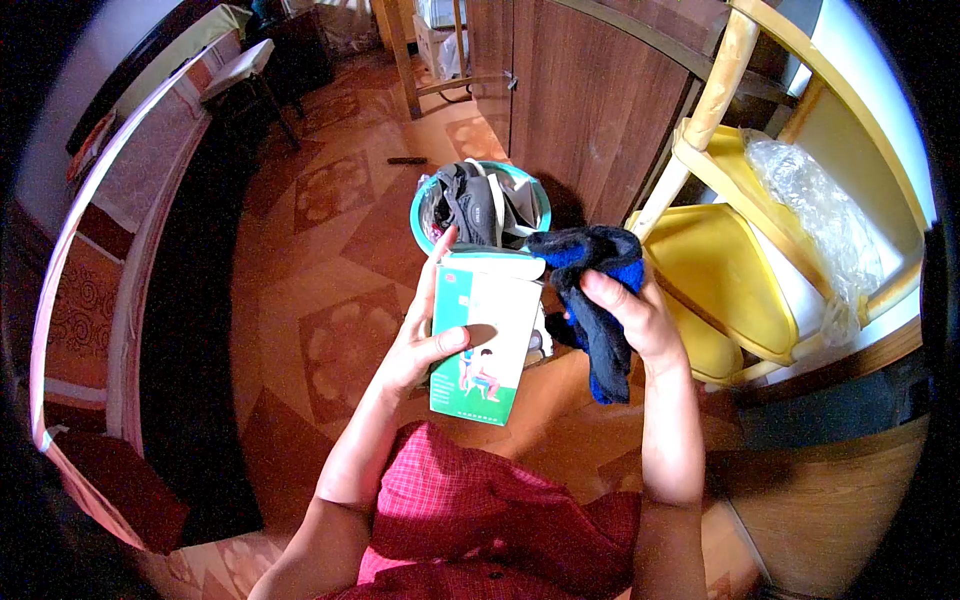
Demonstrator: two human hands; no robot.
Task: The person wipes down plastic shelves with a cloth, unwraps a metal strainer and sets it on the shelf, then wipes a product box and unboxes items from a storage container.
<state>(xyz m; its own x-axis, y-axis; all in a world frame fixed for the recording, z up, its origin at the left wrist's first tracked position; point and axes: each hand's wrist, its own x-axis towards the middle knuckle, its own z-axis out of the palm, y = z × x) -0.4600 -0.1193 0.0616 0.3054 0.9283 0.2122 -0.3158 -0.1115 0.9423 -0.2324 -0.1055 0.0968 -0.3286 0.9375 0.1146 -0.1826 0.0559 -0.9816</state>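
My left hand (425, 340) is wrapped round a green and white cardboard box (490, 330) with a printed picture of people on its front. The box stands roughly upright, its top flap toward the far side. In my right hand (640, 315) is a bunched black and blue cloth item (595, 300), soft and folded; its exact kind I cannot make out. The cloth hangs just right of the box's upper corner. Beyond the box sits a teal-rimmed basket (546, 195) holding a dark grey shoe (478, 205) and other items partly hidden.
A yellow rack (725, 280) with clear plastic wrapping (815, 215) stands on the right. Behind it is a brown wooden cabinet (590, 110). A small dark object (407, 161) lies on the patterned tile floor (330, 220). A stool (240, 75) is at the back left.
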